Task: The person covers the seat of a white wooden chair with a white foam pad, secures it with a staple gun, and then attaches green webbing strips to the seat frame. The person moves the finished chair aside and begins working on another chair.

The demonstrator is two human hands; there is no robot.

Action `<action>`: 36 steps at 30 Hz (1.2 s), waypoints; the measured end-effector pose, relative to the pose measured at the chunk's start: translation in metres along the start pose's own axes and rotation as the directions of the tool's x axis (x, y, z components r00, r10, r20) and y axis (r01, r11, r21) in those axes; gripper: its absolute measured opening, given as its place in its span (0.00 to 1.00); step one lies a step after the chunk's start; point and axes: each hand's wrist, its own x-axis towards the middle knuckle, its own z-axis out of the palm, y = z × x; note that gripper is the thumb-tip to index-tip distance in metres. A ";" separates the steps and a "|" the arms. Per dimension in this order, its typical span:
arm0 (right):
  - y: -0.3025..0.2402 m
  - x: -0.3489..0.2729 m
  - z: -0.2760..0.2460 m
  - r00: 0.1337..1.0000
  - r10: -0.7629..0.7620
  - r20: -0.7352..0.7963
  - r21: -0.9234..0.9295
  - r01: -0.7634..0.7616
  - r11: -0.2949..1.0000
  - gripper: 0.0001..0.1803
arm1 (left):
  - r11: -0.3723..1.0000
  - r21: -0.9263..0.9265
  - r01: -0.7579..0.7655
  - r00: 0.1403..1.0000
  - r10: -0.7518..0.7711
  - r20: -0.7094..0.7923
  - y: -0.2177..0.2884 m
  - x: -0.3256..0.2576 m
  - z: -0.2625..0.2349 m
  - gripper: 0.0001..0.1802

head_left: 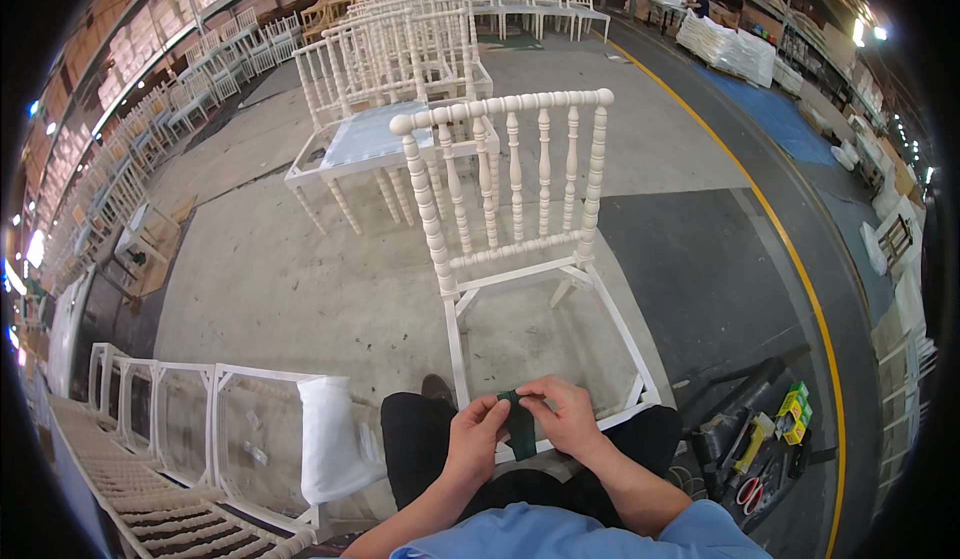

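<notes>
Dark green strip [519,425]: pinched between left hand [476,437] and right hand [565,416] above white spindle-back chair frame [520,249]; apparently being readied for handling.

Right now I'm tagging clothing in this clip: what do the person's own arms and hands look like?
Both hands, left hand and right hand, are bare, with no gloves. The forearms are uncovered; light blue sleeves end near the elbows. No watch or rings show.

Concrete floor [300,289], grey, with a yellow line [790,249]. A white chair frame [520,249] stands on it; rows of white chairs [400,59] behind; tools [760,449] at right.
</notes>
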 end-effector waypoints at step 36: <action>0.157 0.186 0.053 0.965 0.136 0.226 -0.352 -0.049 0.935 0.07 | 0.412 0.910 -0.042 0.771 0.592 -0.233 0.007 0.219 -0.062 0.24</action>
